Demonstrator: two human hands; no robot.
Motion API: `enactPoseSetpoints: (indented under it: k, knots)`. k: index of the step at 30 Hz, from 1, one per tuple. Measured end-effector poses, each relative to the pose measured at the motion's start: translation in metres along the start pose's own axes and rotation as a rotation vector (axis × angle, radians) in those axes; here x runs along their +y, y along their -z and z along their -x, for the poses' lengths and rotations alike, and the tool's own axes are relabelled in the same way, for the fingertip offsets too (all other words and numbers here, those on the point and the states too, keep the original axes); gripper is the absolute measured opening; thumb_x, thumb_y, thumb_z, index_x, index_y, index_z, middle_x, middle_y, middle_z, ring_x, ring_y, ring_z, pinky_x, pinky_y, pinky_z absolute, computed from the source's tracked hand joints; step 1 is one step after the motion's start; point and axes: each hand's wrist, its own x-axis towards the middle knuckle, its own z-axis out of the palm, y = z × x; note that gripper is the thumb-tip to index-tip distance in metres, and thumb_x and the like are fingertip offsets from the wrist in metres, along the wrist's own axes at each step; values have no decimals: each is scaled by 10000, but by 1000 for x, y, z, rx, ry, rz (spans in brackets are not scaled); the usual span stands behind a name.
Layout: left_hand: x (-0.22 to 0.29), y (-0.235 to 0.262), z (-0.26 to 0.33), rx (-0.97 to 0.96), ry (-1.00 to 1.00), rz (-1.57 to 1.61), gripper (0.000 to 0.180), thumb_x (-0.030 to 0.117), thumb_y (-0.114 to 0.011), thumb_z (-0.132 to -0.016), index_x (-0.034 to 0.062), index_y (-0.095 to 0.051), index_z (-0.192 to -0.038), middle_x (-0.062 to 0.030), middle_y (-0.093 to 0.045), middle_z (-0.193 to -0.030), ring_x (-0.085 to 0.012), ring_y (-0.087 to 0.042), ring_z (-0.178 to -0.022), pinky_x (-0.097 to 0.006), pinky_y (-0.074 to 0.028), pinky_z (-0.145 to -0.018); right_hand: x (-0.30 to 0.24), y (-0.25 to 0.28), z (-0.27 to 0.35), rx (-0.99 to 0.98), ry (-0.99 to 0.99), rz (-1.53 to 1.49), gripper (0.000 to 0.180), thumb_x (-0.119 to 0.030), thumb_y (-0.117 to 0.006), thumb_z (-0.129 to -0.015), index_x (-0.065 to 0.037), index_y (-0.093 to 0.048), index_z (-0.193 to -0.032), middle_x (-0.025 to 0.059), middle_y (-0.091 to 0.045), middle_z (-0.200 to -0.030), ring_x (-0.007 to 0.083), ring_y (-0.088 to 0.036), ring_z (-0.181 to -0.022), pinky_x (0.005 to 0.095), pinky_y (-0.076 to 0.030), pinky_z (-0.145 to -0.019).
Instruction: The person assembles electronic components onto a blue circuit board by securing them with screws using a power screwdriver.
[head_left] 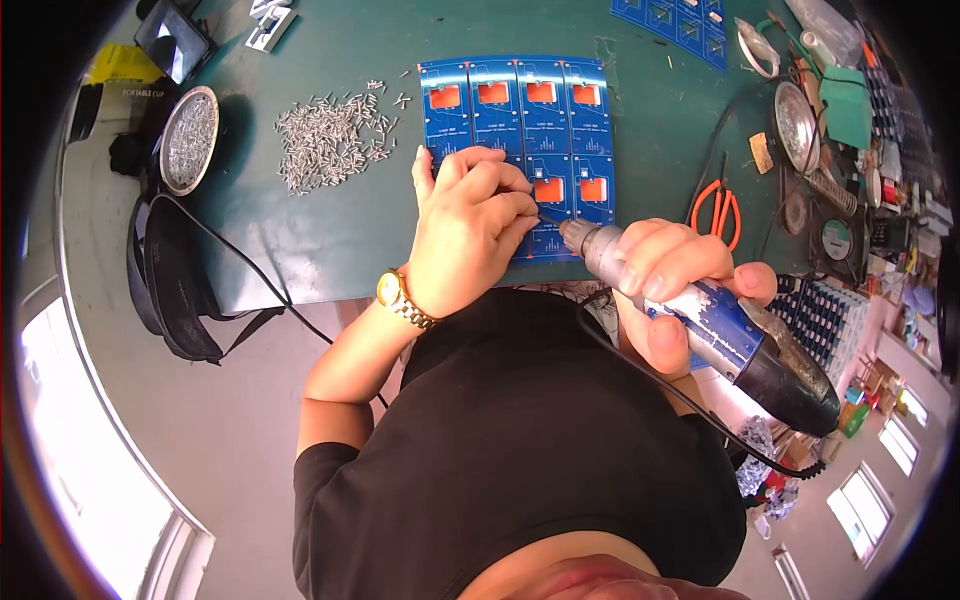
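A blue panel of circuit boards [495,125] with orange-red rectangles lies on the green table in front of me. My left hand [475,225] rests over the panel's lower left part, fingers bent and pinched together by its lower middle. Whatever those fingertips hold is hidden. My right hand [675,265] is wrapped round a blue and silver electric screwdriver [715,325] with a black rear end. Its silver chuck [585,240] points left, and the thin bit reaches the left fingertips. Left of the panel lies a heap of small silver screws or pins [325,145].
Orange-handled pliers [717,215] lie right of the panel. Round metal dishes stand at the left [190,140] and right [797,125]. A second blue panel [675,25] lies at the far edge. A black cable [250,260] crosses the left side; another trails from the screwdriver.
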Motion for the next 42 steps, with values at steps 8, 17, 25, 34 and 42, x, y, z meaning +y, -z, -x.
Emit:
enactPoseSetpoints:
  k: [8, 17, 25, 34, 42]
  knots:
    - [-3, 2, 2, 4, -36, 23, 120, 141, -757, -672, 144, -700, -777, 65, -604, -962, -232, -511, -1105, -668, -210, -989, 6, -8, 1, 66, 33, -68, 712, -13, -643, -803, -182, -257, -1377, 130, -577, -894, 243, -577, -675, 374, -506, -604]
    - [-7, 25, 1, 62, -30, -168, 189, 141, -739, -668, 146, -669, -843, -27, -572, -1129, -273, -503, -1114, -589, -289, -973, 4, -18, -15, 37, -47, 5, 769, 133, -624, -725, -179, -299, -1348, 140, -577, -882, 240, -591, -675, 378, -491, -592]
    - [-79, 57, 0, 221, 432, -633, 92, 177, -709, -778, 157, -672, -859, -32, -524, -1248, -352, -380, -1263, -674, -272, -958, 2, -25, -37, -71, -177, 84, 633, 188, -663, -654, -102, -434, -1167, 138, -581, -876, 242, -601, -692, 363, -499, -610]
    - [-83, 48, 2, 189, 448, -644, 65, 128, -663, -815, 134, -633, -872, -1, -551, -1231, -349, -394, -1266, -663, -276, -966, 8, -32, -48, -209, -266, 167, 614, 129, -630, -686, -115, -374, -1189, 149, -567, -899, 241, -588, -658, 387, -507, -614]
    - [-78, 50, -6, 408, 122, -155, 152, -7, -665, -699, 67, -581, -802, -44, -617, -933, -281, -561, -926, -398, -425, -787, 9, -27, -35, -128, -176, 223, 688, 117, -638, -675, -130, -310, -1226, 137, -561, -879, 236, -600, -657, 381, -506, -573]
